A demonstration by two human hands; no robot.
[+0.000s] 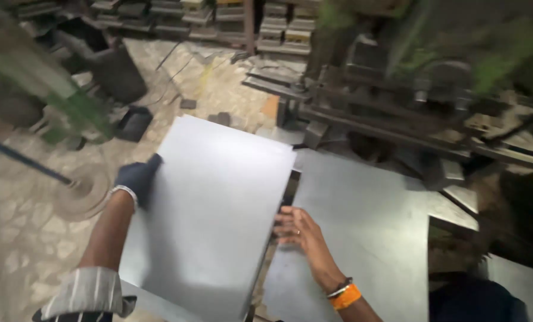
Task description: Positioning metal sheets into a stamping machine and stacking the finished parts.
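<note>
**Head view: metal sheet gripped at both edges**

Head view shows the gloved left hand clamped on the left edge of a grey metal sheet, and the bare right hand holding its right edge. That ungloved hand risks a cut if the thin edge slides. Right of it lies another sheet on the surface; beyond both hands stand a machine, a stone floor and stacked parts.
</note>
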